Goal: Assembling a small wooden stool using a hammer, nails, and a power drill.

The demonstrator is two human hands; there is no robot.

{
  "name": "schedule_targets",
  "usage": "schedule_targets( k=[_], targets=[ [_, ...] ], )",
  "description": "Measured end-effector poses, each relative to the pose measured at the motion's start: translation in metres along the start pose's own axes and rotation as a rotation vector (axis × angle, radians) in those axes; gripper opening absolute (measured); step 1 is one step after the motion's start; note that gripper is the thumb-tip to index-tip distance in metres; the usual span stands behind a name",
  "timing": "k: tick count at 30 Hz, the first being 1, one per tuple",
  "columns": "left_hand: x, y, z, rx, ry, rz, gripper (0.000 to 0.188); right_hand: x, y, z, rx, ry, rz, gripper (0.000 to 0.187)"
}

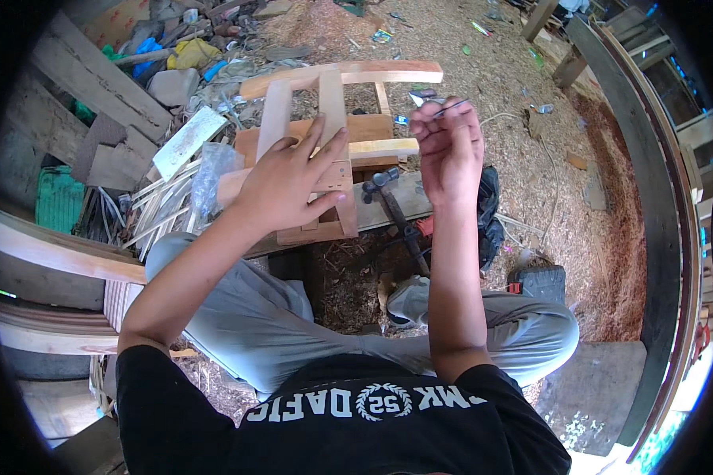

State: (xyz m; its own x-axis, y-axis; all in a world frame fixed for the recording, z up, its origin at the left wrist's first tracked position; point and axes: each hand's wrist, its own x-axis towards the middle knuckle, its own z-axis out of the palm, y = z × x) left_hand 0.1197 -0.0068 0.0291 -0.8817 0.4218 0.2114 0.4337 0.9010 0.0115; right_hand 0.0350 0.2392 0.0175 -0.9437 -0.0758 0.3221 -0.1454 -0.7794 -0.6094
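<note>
A pale wooden frame (272,119) of joined slats and rails lies in front of me, with its long curved rail at the far side. My left hand (289,178) rests on its near part, fingers spread and palm down. Raised to the right of the frame, my right hand (450,154) has its fingertips closed on a thin dark nail (449,108), apart from the wood. Between my two arms, a hammer (385,187) leans on a grey board (410,195), its handle pointing down toward my foot.
A black case (540,283) stands by my right knee, and a black plastic bag (489,214) lies beyond my right forearm. Clear plastic (214,178), thin wood strips and scrap boards crowd the left. Wood shavings (531,150) cover the ground. Stacked curved timber (63,245) is at left.
</note>
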Motion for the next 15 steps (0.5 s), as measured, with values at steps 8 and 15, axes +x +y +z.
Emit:
schedule_targets(
  k=[8,15],
  targets=[
    [-0.009,-0.003,0.003,-0.050,0.062,0.041,0.090,-0.036,0.019,0.034,-0.504,-0.290,0.121,0.022],
    [-0.010,-0.003,0.005,-0.066,0.069,0.040,0.091,-0.053,0.026,0.030,-0.723,-0.354,-0.010,0.029]
  ],
)
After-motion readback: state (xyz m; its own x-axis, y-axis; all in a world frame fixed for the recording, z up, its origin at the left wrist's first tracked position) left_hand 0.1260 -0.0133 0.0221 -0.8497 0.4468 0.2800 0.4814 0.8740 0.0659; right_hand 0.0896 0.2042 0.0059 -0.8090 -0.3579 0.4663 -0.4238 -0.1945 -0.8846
